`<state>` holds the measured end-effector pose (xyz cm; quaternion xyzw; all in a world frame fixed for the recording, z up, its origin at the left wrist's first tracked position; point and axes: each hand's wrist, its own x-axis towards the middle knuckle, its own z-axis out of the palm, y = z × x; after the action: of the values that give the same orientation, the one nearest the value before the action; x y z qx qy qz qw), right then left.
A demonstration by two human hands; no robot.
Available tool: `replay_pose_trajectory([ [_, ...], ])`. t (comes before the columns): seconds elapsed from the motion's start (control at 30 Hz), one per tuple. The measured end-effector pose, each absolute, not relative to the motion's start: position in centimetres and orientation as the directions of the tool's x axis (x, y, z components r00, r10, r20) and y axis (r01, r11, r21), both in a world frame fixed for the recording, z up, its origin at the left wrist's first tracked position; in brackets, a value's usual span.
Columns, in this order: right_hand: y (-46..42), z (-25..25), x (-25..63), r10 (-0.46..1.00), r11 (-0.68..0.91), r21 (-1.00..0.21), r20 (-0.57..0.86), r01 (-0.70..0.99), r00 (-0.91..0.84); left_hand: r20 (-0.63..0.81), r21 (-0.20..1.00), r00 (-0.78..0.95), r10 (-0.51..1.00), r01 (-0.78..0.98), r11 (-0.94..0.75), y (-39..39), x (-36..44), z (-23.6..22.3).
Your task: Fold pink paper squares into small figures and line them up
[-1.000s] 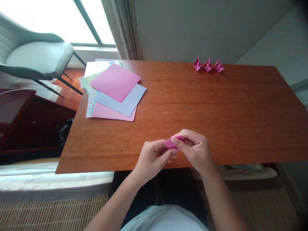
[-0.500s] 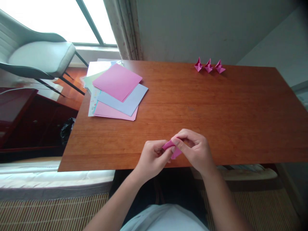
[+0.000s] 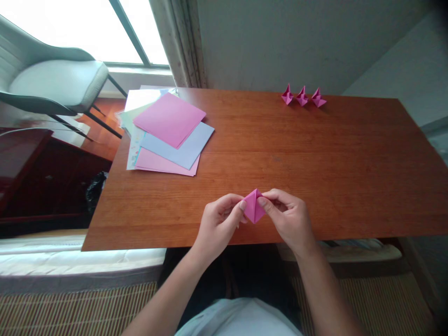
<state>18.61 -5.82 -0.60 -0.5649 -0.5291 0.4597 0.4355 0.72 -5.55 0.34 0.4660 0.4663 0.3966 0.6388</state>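
Above the near edge of the table, a small pink folded paper (image 3: 254, 207) is held up between both hands. It is diamond-shaped, with a crease running down its middle. My left hand (image 3: 221, 221) pinches its left corner between thumb and fingers. On the right corner, my right hand (image 3: 287, 217) has a similar pinch, the thumb lying on the front face. The fingers behind the paper are partly hidden. At the far edge of the table stand three small pink origami figures (image 3: 302, 96) in a row, each with a raised point.
A wooden table (image 3: 280, 154) spans the view. On its left lie pink sheets (image 3: 170, 119), a light blue sheet (image 3: 185, 151) and paler pink sheets (image 3: 164, 164), partly overlapping. A grey chair (image 3: 59, 84) stands beyond the left edge, near a curtain (image 3: 182, 42) and window.
The folded paper was first narrow and flat, then bent between the fingers. Now it is turned to show a creased diamond. My left hand has shifted to its left corner.
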Motion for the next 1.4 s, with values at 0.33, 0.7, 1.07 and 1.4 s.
replay_pose_trajectory([
  [0.33, -5.8, -1.2, 18.6, 0.995, -0.097, -0.971, -0.089, 0.218, 0.042, -0.079, 0.993, 0.108, 0.991, 0.095, 0.069, -5.7, 0.7, -0.7],
  [0.7, -6.0, -0.5, 19.4, 0.937, 0.344, -0.749, 0.311, 0.566, -0.158, -0.106, 0.994, 0.027, 0.994, 0.039, 0.104, -4.8, 0.6, -0.7],
  [1.07, -6.3, -0.9, 19.0, 0.912, 0.406, -0.697, 0.355, 0.591, -0.208, -0.093, 0.988, 0.034, 0.995, 0.124, 0.088, -4.8, 0.4, -0.4],
  [1.4, -6.4, -1.1, 19.1, 0.908, 0.412, -0.684, 0.359, 0.602, -0.214, -0.109, 0.992, 0.063, 0.992, 0.073, 0.104, -4.8, 0.4, -0.6],
])
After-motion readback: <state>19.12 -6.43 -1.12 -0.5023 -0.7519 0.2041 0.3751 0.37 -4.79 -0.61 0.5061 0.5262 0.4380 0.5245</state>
